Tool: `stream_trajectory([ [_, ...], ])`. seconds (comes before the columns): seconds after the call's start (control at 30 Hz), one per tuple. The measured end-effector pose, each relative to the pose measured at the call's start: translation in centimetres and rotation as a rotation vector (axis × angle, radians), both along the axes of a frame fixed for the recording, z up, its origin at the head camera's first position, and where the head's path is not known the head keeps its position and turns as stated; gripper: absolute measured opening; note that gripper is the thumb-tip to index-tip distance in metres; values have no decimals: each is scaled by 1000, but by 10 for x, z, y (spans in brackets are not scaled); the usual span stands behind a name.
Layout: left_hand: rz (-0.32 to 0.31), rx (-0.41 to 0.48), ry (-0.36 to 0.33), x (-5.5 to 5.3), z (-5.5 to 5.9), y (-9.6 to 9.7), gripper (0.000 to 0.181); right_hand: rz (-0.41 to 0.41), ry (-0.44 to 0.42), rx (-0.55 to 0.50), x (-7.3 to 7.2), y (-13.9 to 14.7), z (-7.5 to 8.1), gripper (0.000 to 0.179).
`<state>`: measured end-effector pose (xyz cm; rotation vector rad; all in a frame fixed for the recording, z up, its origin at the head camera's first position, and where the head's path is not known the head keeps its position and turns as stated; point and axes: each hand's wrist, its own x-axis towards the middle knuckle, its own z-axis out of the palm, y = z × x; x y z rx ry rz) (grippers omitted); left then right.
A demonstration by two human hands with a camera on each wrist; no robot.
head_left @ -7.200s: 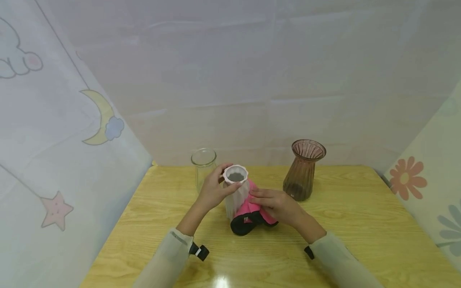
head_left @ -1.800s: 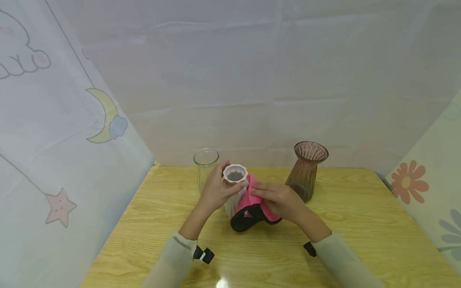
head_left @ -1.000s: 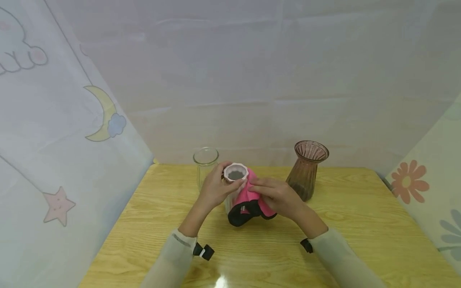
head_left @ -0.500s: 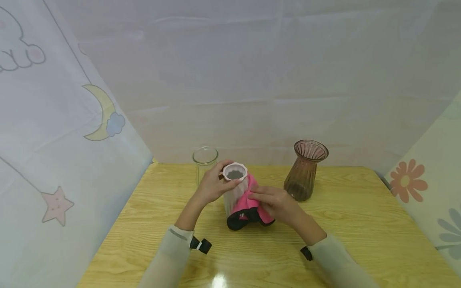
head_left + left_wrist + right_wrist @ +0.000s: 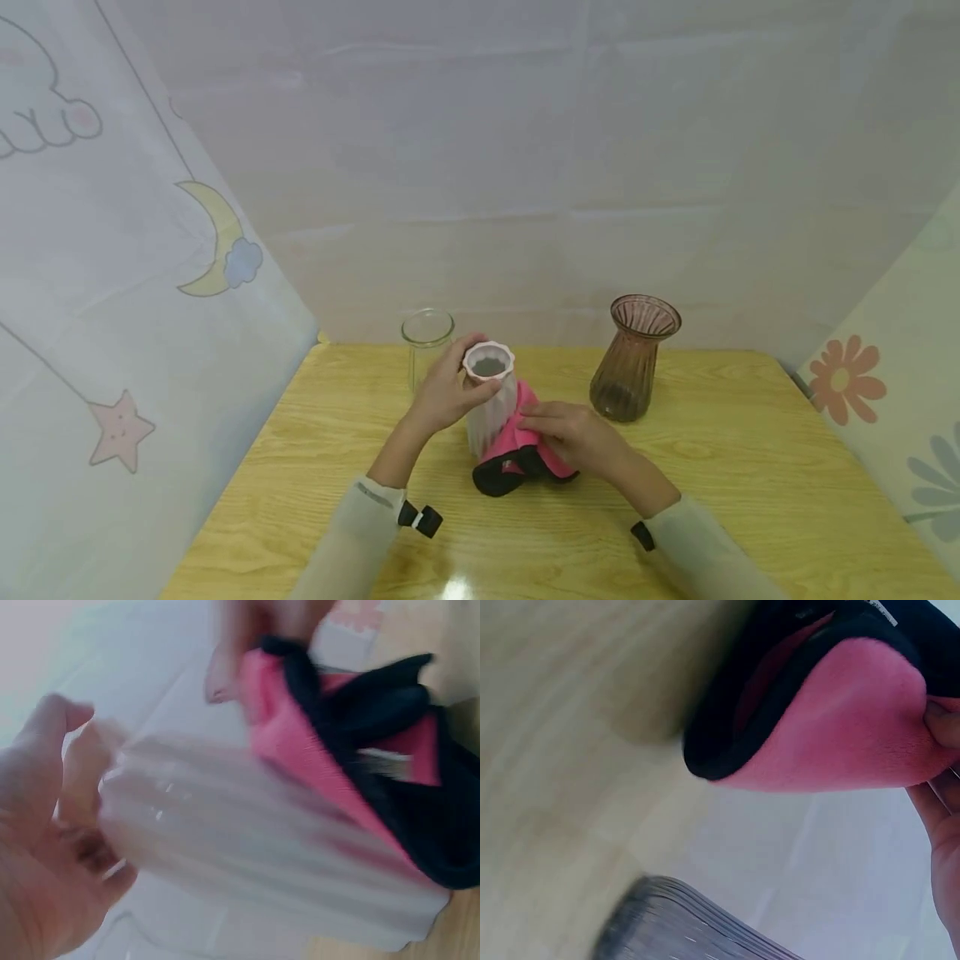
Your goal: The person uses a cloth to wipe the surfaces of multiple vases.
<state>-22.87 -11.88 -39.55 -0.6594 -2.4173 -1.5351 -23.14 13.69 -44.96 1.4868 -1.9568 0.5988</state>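
A pale ribbed vase [image 5: 491, 415] with a scalloped rim stands on the table in the head view. My left hand [image 5: 444, 390] grips it just below the rim, thumb in front and fingers behind. Against the vase's right side lies a bunched pink cloth [image 5: 512, 437] with black edging, which my right hand [image 5: 577, 435] pinches. In the left wrist view the cloth [image 5: 300, 742] covers part of the ribbed vase wall [image 5: 247, 832]. The right wrist view shows the cloth [image 5: 847, 720] folded and hanging from the fingers.
A clear glass vase [image 5: 427, 329] stands behind my left hand, partly hidden by it. To the right, a brownish-purple fluted glass vase [image 5: 630, 367] stands toward the back of the wooden table [image 5: 712, 483]. Pale printed sheets wall the left, back and right.
The right hand and cloth shift up and down along the vase's side, now lower than half a second ago. The left hand keeps its hold at the rim, and the vase barely moves.
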Motion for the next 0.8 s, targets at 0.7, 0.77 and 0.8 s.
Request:
stream_trajectory([
  [0.7,218,-85,12,12,5,16,73,-2,73,-83,-10,-4,42,37],
  [0.77,214,-80,6,12,5,15,73,-6,65,-88,-10,-5,38,38],
  [0.8,213,-80,5,11,5,15,72,-7,59,-89,-10,-5,36,38],
])
